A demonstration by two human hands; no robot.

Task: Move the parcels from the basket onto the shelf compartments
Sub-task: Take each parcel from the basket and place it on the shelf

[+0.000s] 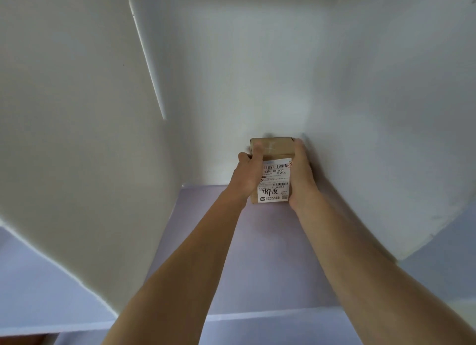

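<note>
Deep inside a white-walled shelf compartment (257,74) with a lilac floor (257,241), both hands are gripping the labelled parcel (274,174) between them: left hand (246,176), right hand (301,174).

Parcel storeroom: white shelf compartment (257,61), shipping-labelled parcel (275,181).

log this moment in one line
box: inside shelf compartment, label up | left hand: grips box | right hand: grips box

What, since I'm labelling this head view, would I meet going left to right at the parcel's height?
Left panel → left hand → parcel → right hand → right panel.
</note>
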